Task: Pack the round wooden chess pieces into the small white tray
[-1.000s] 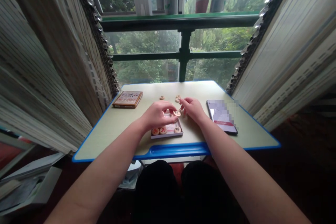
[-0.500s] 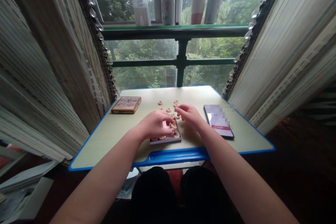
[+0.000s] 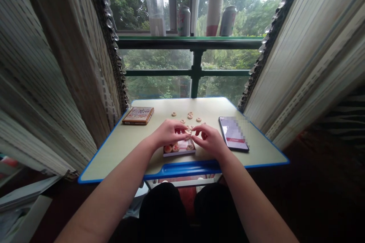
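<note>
1. On the far left we see a striped curtain [image 3: 57, 64] beside the table [image 3: 114, 155].
2. On the table's far left part we find a flat box [image 3: 138, 115] with dark writing on top.
3. Next we see the left hand [image 3: 171, 133], its thumb and fingers pinching a round game piece [image 3: 188, 131] over the tray.
4. Below it, near the table's near edge, we see the shallow tray [image 3: 179, 153]; two red-marked pieces [image 3: 175, 147] lie in its near left corner and a dark-marked piece [image 3: 190, 147] in its near right corner.
5. Beyond the tray we see loose pieces [image 3: 190, 115] scattered on the table.
6. To the right, the right hand [image 3: 209, 139] curls, its fingertips at the pinched piece's right edge; we cannot tell whether it grips.
7. Farther right we see a phone [image 3: 229, 134] lying flat.
</note>
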### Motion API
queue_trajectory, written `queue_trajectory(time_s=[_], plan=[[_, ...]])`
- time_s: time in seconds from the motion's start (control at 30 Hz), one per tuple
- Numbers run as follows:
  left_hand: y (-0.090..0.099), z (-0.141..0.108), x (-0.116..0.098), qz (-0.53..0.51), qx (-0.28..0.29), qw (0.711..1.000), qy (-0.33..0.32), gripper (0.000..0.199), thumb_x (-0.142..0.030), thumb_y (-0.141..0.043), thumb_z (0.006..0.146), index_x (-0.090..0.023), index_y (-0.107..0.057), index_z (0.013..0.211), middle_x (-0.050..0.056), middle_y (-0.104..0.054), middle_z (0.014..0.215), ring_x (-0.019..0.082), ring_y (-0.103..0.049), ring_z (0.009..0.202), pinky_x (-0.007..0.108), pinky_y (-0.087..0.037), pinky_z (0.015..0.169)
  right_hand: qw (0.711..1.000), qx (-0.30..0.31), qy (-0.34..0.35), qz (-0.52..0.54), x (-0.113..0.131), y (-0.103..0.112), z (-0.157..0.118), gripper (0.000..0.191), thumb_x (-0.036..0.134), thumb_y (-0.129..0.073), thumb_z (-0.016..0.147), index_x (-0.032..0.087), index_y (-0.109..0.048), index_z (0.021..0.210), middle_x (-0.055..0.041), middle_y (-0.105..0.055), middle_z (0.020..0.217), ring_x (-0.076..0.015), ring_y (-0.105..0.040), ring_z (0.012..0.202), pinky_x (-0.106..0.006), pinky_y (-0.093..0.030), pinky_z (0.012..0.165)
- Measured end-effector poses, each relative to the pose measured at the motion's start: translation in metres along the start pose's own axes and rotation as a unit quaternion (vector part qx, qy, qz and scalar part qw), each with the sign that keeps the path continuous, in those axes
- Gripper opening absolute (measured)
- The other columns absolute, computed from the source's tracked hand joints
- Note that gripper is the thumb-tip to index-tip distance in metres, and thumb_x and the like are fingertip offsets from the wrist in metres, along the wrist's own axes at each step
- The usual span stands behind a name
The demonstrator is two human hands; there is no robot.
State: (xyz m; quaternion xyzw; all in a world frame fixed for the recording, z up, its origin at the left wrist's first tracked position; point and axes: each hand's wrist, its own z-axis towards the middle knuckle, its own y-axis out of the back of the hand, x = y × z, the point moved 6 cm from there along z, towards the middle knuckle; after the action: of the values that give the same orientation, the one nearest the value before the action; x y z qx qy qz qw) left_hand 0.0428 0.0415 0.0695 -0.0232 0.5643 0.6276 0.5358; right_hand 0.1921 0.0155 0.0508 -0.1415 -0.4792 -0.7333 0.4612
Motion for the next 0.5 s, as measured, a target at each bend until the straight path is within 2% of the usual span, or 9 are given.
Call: queue_trajectory(time_s=[0.23,0.5], plan=[[-0.0055,0.0024,0.0099,-0.055,0.049,0.995,0.068,0.03,-0.039,-0.065,0.072,-0.013,-0.073,0.085,0.005,-0.069,0.07,0.012,-0.057,0.059,0.021,-0.042,0.052,0.999,0.016,0.021,0.043,-0.001,-0.005,0.0009,0.014,0.033,-0.063,0.077,0.022,-0.07,0.082,-0.0057,-0.068,0.086,-0.0112,-0.057,0.058,-0.026,-0.049,0.057],[-0.0023,-0.0004,0.0108,-0.068,0.053,0.993,0.075,0.039,-0.044,-0.069,0.067,-0.014,-0.073,0.091,0.004,-0.067,0.069,0.011,-0.053,0.057,0.021,-0.039,0.049,0.989,0.038,-0.068,0.127,-0.0065,-0.0065,-0.0009,0.024,0.04,-0.066,0.074,0.02,-0.071,0.085,-0.0054,-0.072,0.08,-0.0163,-0.065,0.064,-0.027,-0.052,0.06]])
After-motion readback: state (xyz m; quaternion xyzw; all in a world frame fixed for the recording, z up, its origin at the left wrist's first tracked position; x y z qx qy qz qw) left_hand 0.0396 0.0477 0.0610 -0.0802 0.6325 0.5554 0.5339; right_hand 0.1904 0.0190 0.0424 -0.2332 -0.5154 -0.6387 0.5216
